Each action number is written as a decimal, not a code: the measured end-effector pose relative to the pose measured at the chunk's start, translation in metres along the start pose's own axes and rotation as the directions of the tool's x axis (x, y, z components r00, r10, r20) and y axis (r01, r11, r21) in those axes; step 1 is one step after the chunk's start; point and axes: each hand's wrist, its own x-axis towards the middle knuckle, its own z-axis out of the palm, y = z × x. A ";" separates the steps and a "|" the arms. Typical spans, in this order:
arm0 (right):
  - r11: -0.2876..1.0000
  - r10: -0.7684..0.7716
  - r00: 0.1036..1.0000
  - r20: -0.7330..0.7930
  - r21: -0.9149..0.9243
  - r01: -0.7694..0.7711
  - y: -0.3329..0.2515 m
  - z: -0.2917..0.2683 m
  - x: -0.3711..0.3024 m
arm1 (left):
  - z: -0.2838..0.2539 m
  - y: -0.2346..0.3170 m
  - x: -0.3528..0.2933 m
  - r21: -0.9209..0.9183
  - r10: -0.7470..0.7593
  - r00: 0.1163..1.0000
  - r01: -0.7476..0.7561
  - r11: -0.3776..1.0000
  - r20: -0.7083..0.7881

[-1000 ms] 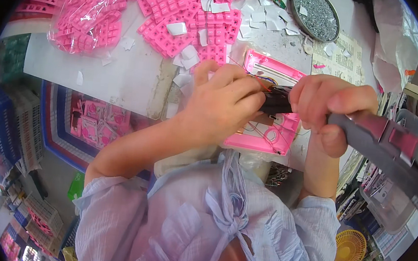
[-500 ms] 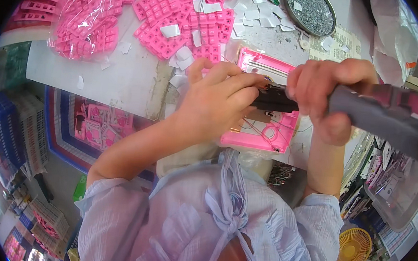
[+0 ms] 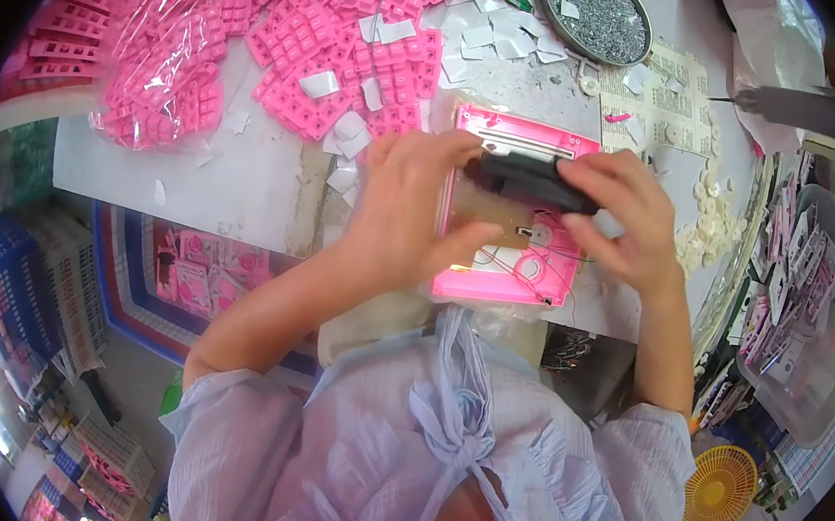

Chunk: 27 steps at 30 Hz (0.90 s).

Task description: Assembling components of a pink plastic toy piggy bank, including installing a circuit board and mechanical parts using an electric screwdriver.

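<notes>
A long black plastic part [image 3: 536, 180] is tilted over an open pink plastic casing [image 3: 505, 291]. My right hand [image 3: 633, 216] grips its right end between fingers and thumb. At the other end, the fingers of my left hand [image 3: 403, 204] curl against it, slightly blurred, with the thumb spread below. Inside the casing are a brown board [image 3: 492, 217], thin wires and a round pink grille. Beyond my right hand, a dark power screwdriver [image 3: 804, 107] is off the table surface, its thin bit pointing left.
Pink button panels [image 3: 342, 57] and white paper pieces [image 3: 494, 35] lie behind the casing. A round dish of screws [image 3: 597, 17] stands at the back. White round parts [image 3: 711, 223] are strewn at right, near a clear bin [image 3: 802, 388]. A blue-rimmed crate [image 3: 119, 277] sits lower left.
My right hand has let go of the power screwdriver, which has moved away to the upper right, and now holds the black part. My left thumb has spread away from the part.
</notes>
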 end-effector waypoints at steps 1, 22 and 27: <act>0.976 0.196 0.980 0.047 0.086 -0.199 -0.002 -0.003 0.007 | 0.008 -0.002 -0.004 -0.073 -0.060 0.997 0.057 0.996 -0.040; 0.973 0.164 0.986 0.030 -0.170 -0.157 0.013 0.016 0.013 | 0.003 0.028 0.018 0.363 -0.016 0.994 -0.024 0.932 0.107; 0.991 0.118 0.993 -0.025 0.065 -0.116 0.031 -0.008 0.016 | -0.023 -0.005 0.117 0.165 -0.098 0.959 0.055 0.985 0.264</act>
